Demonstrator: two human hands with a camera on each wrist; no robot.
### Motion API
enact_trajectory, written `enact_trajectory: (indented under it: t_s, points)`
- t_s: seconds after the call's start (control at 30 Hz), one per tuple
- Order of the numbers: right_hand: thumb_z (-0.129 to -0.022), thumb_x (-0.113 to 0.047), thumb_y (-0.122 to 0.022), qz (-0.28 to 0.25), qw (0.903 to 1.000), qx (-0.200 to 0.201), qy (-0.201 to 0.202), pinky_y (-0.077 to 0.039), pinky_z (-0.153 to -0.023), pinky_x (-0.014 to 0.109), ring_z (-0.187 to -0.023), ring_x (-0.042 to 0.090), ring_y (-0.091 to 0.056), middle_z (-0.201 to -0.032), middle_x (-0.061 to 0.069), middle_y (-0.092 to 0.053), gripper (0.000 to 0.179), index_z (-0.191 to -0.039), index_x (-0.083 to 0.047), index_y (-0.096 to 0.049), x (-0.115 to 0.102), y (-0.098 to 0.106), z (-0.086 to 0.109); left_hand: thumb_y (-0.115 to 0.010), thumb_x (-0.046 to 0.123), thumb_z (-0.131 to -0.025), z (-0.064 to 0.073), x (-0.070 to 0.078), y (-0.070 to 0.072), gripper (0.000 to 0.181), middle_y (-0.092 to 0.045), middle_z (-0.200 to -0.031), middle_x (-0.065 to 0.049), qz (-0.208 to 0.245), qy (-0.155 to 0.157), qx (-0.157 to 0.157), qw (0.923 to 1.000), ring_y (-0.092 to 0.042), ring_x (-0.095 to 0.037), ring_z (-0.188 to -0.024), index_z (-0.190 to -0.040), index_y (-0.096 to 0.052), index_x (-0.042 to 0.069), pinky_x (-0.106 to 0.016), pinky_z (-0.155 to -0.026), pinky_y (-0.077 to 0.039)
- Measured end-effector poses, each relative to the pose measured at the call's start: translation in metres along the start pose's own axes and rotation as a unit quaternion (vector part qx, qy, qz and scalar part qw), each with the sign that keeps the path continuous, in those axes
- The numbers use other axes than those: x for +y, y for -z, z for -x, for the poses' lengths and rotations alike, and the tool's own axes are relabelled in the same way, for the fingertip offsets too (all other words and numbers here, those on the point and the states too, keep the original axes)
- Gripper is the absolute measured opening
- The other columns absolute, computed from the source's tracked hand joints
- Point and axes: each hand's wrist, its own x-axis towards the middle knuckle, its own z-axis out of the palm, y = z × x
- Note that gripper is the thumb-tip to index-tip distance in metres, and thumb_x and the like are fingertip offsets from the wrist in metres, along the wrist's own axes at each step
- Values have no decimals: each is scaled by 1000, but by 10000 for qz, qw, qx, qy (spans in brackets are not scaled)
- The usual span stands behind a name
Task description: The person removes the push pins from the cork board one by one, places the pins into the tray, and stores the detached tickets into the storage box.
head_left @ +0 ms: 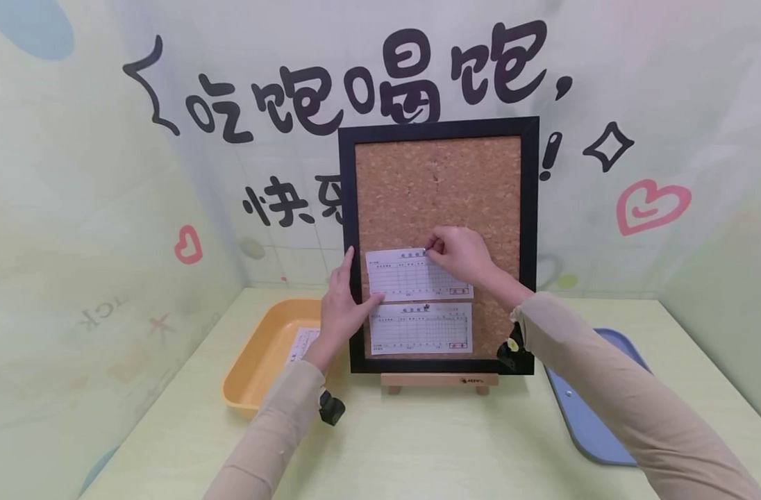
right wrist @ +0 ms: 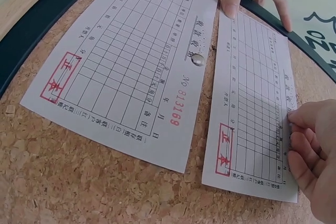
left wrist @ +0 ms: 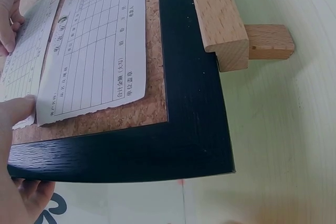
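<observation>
A framed corkboard [head_left: 439,184] stands on a small wooden easel [head_left: 439,380]. Two printed receipt slips lie on its lower half, an upper slip [head_left: 396,276] and a lower slip [head_left: 418,332]. My left hand [head_left: 343,314] grips the board's left edge, thumb on the upper slip's lower left corner, other fingers at and behind the black frame [left wrist: 105,153]. At the upper slip's top edge, my right hand [head_left: 463,255] pinches a small thumbtack, mostly covered by the fingers. A silver thumbtack [right wrist: 197,60] sits at the lower slip's top middle.
An orange tray [head_left: 246,378] with another printed slip [head_left: 302,342] lies left of the board. To the right, a blue tray [head_left: 596,423] is partly covered by my right sleeve; a small shiny thing [head_left: 568,394] lies in it. A printed backdrop [head_left: 693,104] hangs close behind.
</observation>
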Motion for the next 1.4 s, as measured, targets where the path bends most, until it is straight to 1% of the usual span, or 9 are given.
enact_trajectory:
  t_s: [0.2,0.33,0.47,0.53,0.7,0.87,1.03,1.2,1.4]
  points:
    - [-83,-11,-62,-34,10000,8,-10,-40,-56,27,-60,14,-51,-72,3,-61,4,-81,-8,-65,2,-1,0,-73,30,-75,0,0,0,93,-40,-132,-18,-35,112,-61,9999,-53,-33,-100,-146,-13,26,-47,-87,-45]
    - [-83,-12,-63,-37,10000,57,60,-39,-55,27,-59,14,-51,-71,2,-61,4,-81,-9,-65,3,-2,0,-73,30,-75,0,1,1,94,-39,-133,-17,-3,168,-66,9998,-52,-34,-103,-146,-12,27,-47,-89,-44]
    - [-83,-12,-64,-62,9998,105,145,-39,-56,27,-59,14,-51,-71,2,-61,4,-82,-9,-65,3,-2,2,-73,30,-75,0,1,1,94,-39,-133,-18,16,168,-55,9998,-51,-34,-105,-146,-12,27,-48,-90,-43]
    - [-83,-12,-64,-72,9998,126,146,-39,-56,27,-59,14,-50,-71,2,-61,4,-82,-9,-65,4,-3,2,-73,31,-75,0,1,1,94,-40,-132,-18,10,167,-52,9998,-51,-34,-103,-146,-12,28,-47,-89,-43]
    - [-83,-11,-63,-78,9998,178,37,-39,-55,26,-60,14,-51,-72,2,-60,4,-84,-8,-65,3,-5,4,-73,30,-75,1,1,2,93,-40,-132,-18,9,150,-46,9999,-52,-33,-101,-146,-13,28,-47,-89,-44]
    - [-83,-11,-63,-74,9993,358,-104,-39,-55,27,-61,14,-52,-72,2,-60,5,-86,-8,-66,2,-9,7,-73,30,-75,1,1,1,93,-41,-130,-19,-10,108,-10,9999,-52,-33,-99,-146,-13,27,-47,-87,-45]
    - [-83,-12,-63,-63,9979,636,-60,-39,-55,27,-62,14,-52,-73,3,-61,7,-87,-7,-66,3,-13,11,-73,29,-76,1,2,0,93,-40,-131,-19,4,160,-51,9999,-52,-33,-100,-146,-12,27,-47,-87,-45]
    - [-83,-11,-63,-240,9963,821,-95,-40,-55,27,-63,14,-54,-76,4,-63,9,-90,-6,-66,3,-17,15,-73,29,-76,1,2,0,94,-40,-131,-18,-8,187,-73,9998,-52,-33,-101,-146,-12,27,-47,-88,-45]
    - [-84,-8,-61,-552,9944,843,-306,-41,-56,26,-64,15,-54,-77,6,-62,11,-93,-4,-66,2,-21,16,-73,29,-76,0,1,1,94,-41,-129,-18,8,163,-85,9998,-53,-32,-96,-146,-11,27,-45,-86,-46]
